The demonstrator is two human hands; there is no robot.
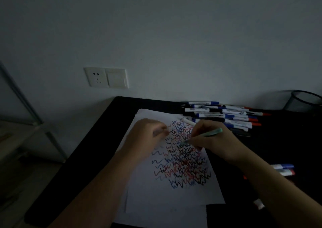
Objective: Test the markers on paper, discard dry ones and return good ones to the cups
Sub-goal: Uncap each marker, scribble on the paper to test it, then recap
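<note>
**Marker test on scribbled paper, dim room**

Right hand point(211, 141) grips a light green marker point(203, 135), fingers curled round the barrel, tip down on the paper point(167, 201) in the middle of the scribbles. Marker tilts up and to the right, its back end above the knuckles.

Left hand point(148, 139) lies on the paper's left part, fingers curled, blurred. It seems to pinch something small and pale at the fingertips, maybe a cap; cannot tell for sure.

Paper is white, lying on a black surface point(90, 166), with a second sheet peeking out beneath at the lower edge. It is covered in zigzag test lines point(183, 166) in black, blue and red, packed densely at centre-right.

A white marker point(189, 122) lies loose at the paper's top edge, just beside the right hand. Behind it a pile of markers point(224, 114), white barrels with blue, black and red caps, lies flat at the back of the surface against the wall. A few more markers point(284, 169) lie right of the right forearm.

Black mesh cup point(305, 100) stands at far right, cut by the frame edge. A wall socket and switch plate point(106, 78) sit on the wall at left.
</note>
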